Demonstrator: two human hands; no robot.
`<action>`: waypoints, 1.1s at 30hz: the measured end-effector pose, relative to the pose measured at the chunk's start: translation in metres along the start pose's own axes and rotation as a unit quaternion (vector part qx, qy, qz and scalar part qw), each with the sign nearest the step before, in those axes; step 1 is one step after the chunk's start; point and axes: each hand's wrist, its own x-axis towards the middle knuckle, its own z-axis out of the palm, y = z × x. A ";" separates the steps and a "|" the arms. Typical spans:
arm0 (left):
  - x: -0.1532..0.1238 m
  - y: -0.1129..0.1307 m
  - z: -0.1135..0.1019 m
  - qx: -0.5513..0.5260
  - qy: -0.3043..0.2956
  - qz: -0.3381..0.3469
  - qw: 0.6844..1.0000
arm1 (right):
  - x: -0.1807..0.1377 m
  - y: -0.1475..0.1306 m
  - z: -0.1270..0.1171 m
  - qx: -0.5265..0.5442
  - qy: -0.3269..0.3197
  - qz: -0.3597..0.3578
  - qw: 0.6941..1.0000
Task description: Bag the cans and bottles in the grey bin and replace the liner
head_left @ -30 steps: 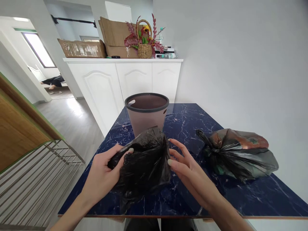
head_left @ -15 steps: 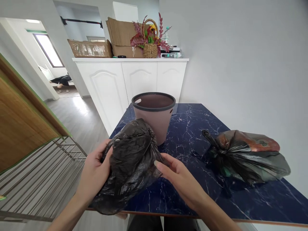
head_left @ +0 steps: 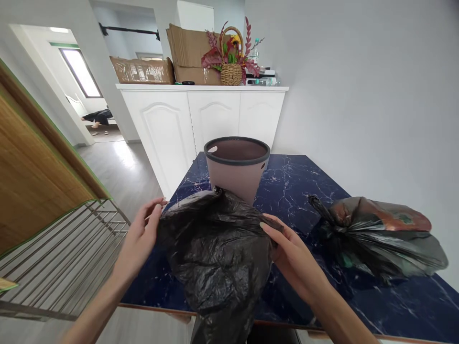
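Before the bin (head_left: 234, 177), the right grip (head_left: 297, 258) pinches the black bag (head_left: 222, 258), seemingly half-spread; the left grip (head_left: 141, 235), parted, likely needs purchase.

A white cabinet (head_left: 202, 88) with 3 visible doors (head_left: 215, 114) stands beyond the blue marbled desk (head_left: 287, 184), a pale wall (head_left: 358, 95) at right; far left, a bright window (head_left: 81, 71), gray floor (head_left: 136, 169) gleaming.
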 end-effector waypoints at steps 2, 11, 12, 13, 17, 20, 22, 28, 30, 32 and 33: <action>-0.011 -0.006 0.010 0.041 -0.023 0.036 0.998 | 0.001 0.003 0.001 -0.001 0.011 0.008 1.000; -0.018 -0.029 0.038 0.309 0.080 0.258 0.912 | -0.005 0.009 -0.007 0.008 0.026 0.003 1.000; -0.022 -0.021 0.038 0.310 0.089 0.275 0.905 | -0.006 0.007 -0.007 0.014 0.027 0.000 1.000; -0.028 -0.009 0.037 0.296 0.079 0.294 0.905 | -0.006 0.006 -0.006 0.017 0.023 -0.004 1.000; -0.060 0.049 0.034 0.145 -0.129 0.306 0.932 | -0.006 -0.005 0.014 -0.003 -0.024 -0.030 0.999; -0.072 0.082 0.034 0.099 -0.221 0.284 0.928 | -0.005 -0.017 0.033 -0.022 -0.051 -0.057 0.997; -0.072 0.092 0.035 0.098 -0.224 0.287 0.926 | -0.005 -0.027 0.041 -0.024 -0.058 -0.065 0.996; -0.059 0.108 0.028 0.042 -0.236 0.172 0.956 | -0.008 -0.047 0.041 -0.015 -0.047 -0.102 0.994; -0.055 0.117 0.024 0.029 -0.235 0.154 0.959 | -0.013 -0.047 0.043 -0.031 -0.052 -0.125 0.990; -0.050 0.126 0.022 0.021 -0.230 0.156 0.960 | -0.021 -0.046 0.050 -0.064 -0.089 -0.134 0.985; -0.048 0.131 0.021 0.017 -0.227 0.158 0.961 | -0.024 -0.046 0.054 -0.083 -0.114 -0.134 0.981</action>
